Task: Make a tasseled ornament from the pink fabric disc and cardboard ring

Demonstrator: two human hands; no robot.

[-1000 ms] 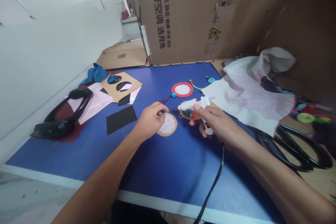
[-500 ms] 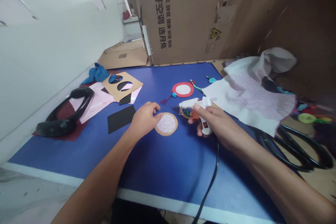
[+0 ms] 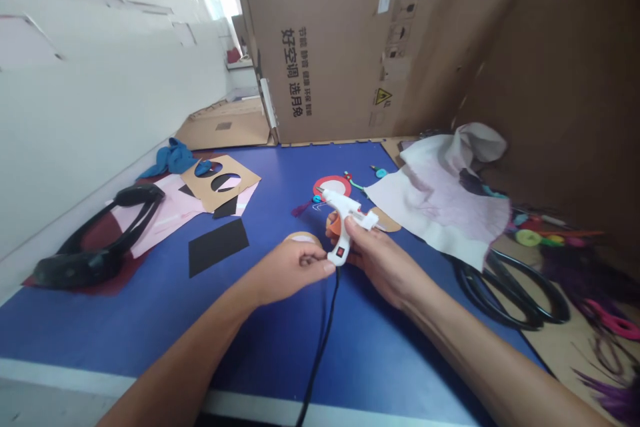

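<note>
You are gripping a white hot glue gun in your right hand, fingers closed around its handle, red switch showing. Its black cord is running down from the base across the blue tabletop toward you. Your left hand is curled just beside the gun, fingers drawn together over a round kraft-paper disc. Only the disc's upper edge is showing; whether the hand is clamped on it or only covering it can't be told. An orange piece is lying behind the gun, partly hidden. A red paper ring is lying just beyond the nozzle. Right of the gun, a white fabric sheet is lying bunched, with large black-handled scissors past it. Left of the gun, a black paper rectangle is lying nearest, then a holed cardboard stencil on pink paper. A printed cardboard carton is standing beyond the gun.
</note>
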